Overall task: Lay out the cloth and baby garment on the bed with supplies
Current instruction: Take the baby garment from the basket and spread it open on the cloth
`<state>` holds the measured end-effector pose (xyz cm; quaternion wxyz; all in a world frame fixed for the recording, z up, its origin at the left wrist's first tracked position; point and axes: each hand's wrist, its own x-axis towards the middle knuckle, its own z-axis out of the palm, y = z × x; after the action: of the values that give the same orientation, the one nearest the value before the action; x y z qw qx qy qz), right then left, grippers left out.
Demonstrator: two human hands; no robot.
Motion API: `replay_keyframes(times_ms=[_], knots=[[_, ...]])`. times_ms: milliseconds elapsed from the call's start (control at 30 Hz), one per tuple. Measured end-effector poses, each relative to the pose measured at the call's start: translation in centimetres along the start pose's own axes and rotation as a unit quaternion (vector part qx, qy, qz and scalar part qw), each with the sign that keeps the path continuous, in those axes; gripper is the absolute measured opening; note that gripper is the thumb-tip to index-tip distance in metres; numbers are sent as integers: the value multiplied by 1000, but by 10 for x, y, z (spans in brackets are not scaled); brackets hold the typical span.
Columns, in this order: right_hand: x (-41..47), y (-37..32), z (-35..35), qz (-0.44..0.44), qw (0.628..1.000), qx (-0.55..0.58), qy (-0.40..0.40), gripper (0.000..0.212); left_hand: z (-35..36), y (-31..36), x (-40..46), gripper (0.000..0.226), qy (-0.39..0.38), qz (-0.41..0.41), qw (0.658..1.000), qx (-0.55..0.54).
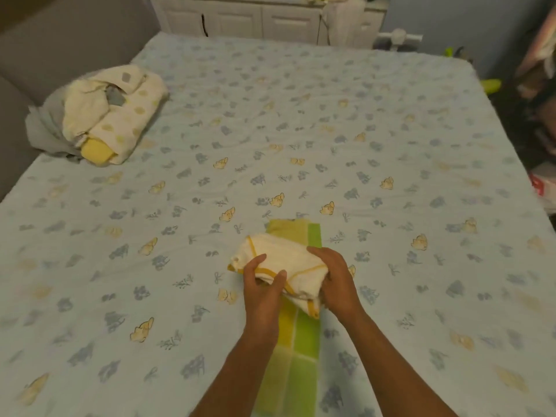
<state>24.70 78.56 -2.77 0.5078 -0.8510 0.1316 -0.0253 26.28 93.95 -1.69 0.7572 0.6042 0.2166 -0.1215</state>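
At the far left of the bed [301, 121] a pile of supplies [99, 115] is seen. Near the centre, the folded baby garment [279, 260] is gripped by the left hand [263, 284] and right hand [334, 281] over the green-and-yellow cloth [296, 341]. The garment step seems underway; unfolding and flattening it is probably called for next.

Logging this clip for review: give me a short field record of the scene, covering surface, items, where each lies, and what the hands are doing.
surface: bed with a floral-print sheet
cloth: green and yellow checked cloth, folded into a long strip, flat on the near part of the bed
garment: cream baby garment with yellow trim, bunched, over the strip
left hand: left hand grips the garment's near-left edge
right hand: right hand grips its right side
supplies: pile of folded baby linens, far-left corner
garment laid out: not yet
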Motion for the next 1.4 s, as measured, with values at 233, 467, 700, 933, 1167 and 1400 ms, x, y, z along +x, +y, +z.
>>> replay_keyframes(times_ms=[233,467,700,933,1167,1400], knots=[[57,98,59,72,996,45,3,33,-33,-70,80,56,-88,-27,980,177],[83,149,66,99,992,70,31,19,-60,-68,153,55,-65,261,875,403],[108,154,64,148,985,42,75,20,-29,-62,222,37,-175,226,837,466],[150,154,63,190,971,10,144,28,-1,-65,263,63,-197,257,708,628],[138,156,83,-5,955,-289,62,54,11,-83,273,36,-108,321,706,622],[167,142,65,53,969,-151,187,10,14,-72,264,12,-63,269,836,474]])
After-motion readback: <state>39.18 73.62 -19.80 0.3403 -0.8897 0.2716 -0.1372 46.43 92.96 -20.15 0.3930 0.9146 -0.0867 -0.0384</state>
